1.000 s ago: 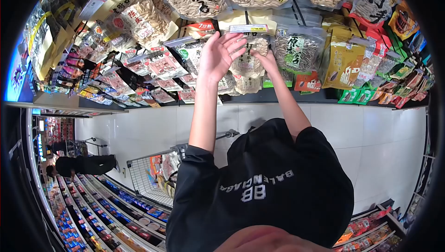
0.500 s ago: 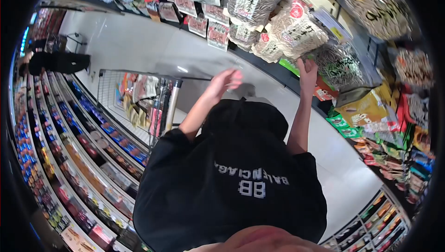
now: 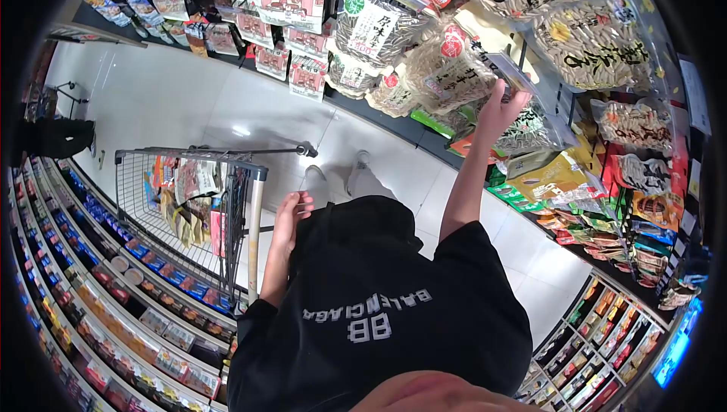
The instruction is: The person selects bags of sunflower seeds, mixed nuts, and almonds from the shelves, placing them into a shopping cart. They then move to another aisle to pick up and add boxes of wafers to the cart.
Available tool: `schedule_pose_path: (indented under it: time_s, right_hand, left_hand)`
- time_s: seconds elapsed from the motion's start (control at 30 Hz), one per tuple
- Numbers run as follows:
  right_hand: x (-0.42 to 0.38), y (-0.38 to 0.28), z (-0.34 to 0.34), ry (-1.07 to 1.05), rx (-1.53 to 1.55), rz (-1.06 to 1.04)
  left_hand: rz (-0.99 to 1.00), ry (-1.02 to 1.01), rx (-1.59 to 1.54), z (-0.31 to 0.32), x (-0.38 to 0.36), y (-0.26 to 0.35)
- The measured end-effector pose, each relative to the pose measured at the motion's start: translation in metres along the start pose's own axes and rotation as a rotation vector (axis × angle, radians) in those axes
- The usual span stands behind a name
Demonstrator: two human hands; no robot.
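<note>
The bag of pale seeds with a round red mark [image 3: 447,71] hangs on the shelf display, with the right hand [image 3: 501,111] at its right edge, fingers partly bent beside the price tag [image 3: 509,71]; whether they pinch anything cannot be told. Left of that bag hangs a dark-seed bag with a green mark [image 3: 375,24], and to its lower right a gold bag [image 3: 551,177]. Well below and left of it, the left hand [image 3: 290,219], loosely curled with nothing visible in it, is near the handle [image 3: 257,241] of a cart [image 3: 163,154] carrying packages [image 3: 198,179].
</note>
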State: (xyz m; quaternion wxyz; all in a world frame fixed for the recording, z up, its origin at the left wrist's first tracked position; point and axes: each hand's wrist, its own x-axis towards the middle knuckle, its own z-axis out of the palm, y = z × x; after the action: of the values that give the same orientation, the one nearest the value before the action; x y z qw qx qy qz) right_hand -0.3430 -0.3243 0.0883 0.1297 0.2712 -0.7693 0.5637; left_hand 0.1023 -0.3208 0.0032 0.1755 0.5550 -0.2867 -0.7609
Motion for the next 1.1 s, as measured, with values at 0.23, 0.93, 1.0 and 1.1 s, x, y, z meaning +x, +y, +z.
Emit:
schedule_pose_path:
  time_s: [0.23, 0.93, 1.0, 1.1]
  right_hand:
    - [0.040, 0.019, 0.010, -0.104, 0.244, -0.129]
    - [0.055, 0.017, 0.049, -0.155, 0.287, -0.346]
    - [0.057, 0.018, 0.048, -0.168, 0.247, -0.366]
    - [0.058, 0.015, 0.043, -0.238, 0.260, -0.362]
  left_hand:
    - [0.003, -0.047, 0.015, -0.014, 0.008, 0.009]
    - [-0.017, -0.054, 0.102, -0.002, 0.028, 0.022]
    - [-0.023, -0.062, 0.114, 0.002, 0.030, 0.024]
    - [-0.042, -0.086, 0.145, 0.004, 0.036, 0.023]
